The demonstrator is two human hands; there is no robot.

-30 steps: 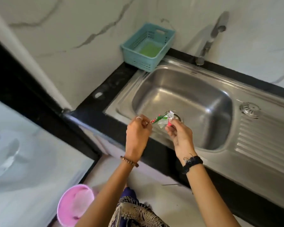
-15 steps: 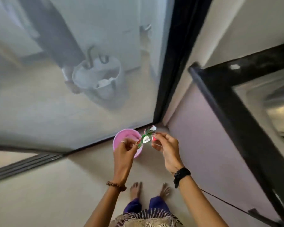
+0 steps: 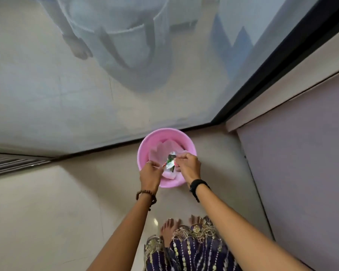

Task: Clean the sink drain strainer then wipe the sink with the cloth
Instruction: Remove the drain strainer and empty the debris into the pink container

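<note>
Both hands hang over the pink bin (image 3: pixel 145 151) on the floor, at about 12 o'clock from the person's feet. The left hand (image 3: pixel 150 176) and right hand (image 3: pixel 189 166) each pinch an end of a crumpled wrapper (image 3: pixel 170 163), fingers curled tight on it. This looks like rubbish taken from the strainer, about to be dropped. The sink, strainer and cloth are out of view; the wiping appears not yet begun.
</note>
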